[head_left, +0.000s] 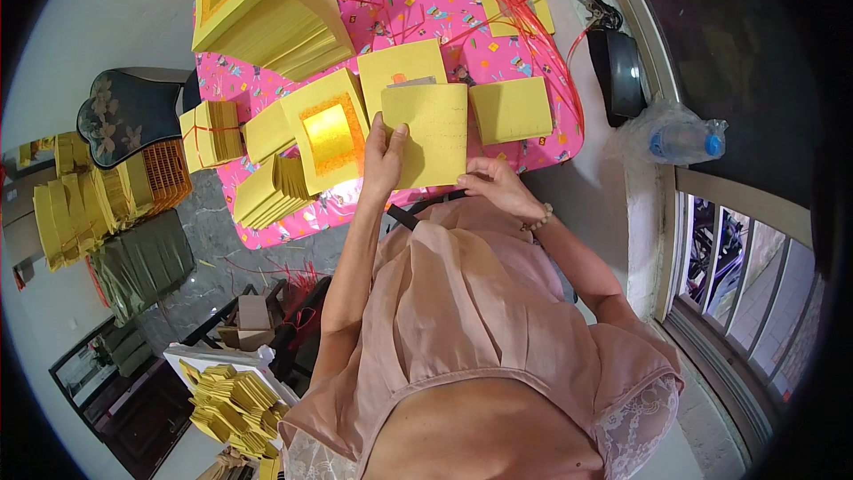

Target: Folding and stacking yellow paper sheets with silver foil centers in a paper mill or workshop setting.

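Note:
In front of me is a piece of yellow paper (434, 138), folded to a near square, above the table's near edge. My left hand (386, 153) is closed on its left side, the thumb lying on top. At its lower right corner, my right hand (498, 185) pinches the edge between thumb and fingers. Just left lies a yellow sheet with a gold square (330, 135) framed in orange. Partly hidden behind the held paper is another yellow sheet (400, 60). To the right rests a folded yellow piece (514, 110).
A tall stack of yellow paper (275, 31) stands far left on the pink patterned tablecloth (458, 44). Nearer are a string-tied bundle (211, 135) and a fanned stack (271, 194). Red strings (524, 22) trail at right, beside a black case (616, 76) and a wrapped bottle (684, 142).

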A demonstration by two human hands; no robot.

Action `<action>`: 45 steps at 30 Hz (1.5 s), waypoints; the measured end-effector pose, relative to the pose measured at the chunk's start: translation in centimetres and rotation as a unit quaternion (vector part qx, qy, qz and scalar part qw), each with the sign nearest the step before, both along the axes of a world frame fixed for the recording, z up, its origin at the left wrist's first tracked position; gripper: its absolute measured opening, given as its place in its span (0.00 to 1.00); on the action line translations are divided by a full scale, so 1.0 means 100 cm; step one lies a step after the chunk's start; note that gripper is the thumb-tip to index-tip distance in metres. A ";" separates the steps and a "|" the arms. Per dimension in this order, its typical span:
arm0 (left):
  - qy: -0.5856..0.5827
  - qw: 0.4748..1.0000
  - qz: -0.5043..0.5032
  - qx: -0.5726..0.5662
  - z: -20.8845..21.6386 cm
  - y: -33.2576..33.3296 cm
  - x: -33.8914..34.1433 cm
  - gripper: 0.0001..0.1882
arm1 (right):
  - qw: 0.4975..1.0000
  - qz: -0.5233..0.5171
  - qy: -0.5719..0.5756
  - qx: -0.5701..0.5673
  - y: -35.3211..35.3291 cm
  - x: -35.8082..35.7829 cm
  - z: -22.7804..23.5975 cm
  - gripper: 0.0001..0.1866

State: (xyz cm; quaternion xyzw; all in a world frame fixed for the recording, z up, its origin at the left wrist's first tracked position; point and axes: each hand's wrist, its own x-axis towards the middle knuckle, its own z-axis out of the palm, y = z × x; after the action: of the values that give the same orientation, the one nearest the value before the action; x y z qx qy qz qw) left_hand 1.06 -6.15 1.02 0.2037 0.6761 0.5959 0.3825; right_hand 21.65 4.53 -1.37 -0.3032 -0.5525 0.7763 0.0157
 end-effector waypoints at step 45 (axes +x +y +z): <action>0.303 0.893 -0.252 -0.217 -0.118 0.164 0.049 0.29 | 0.734 -0.040 -0.213 0.644 0.079 0.019 -0.058 0.35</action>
State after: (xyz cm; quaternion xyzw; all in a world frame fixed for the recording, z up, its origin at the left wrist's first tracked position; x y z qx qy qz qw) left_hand 5.92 10.22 -10.82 0.4496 0.7978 0.2271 0.3313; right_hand 23.57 12.46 -7.22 -0.4000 -0.8963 0.1488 0.1206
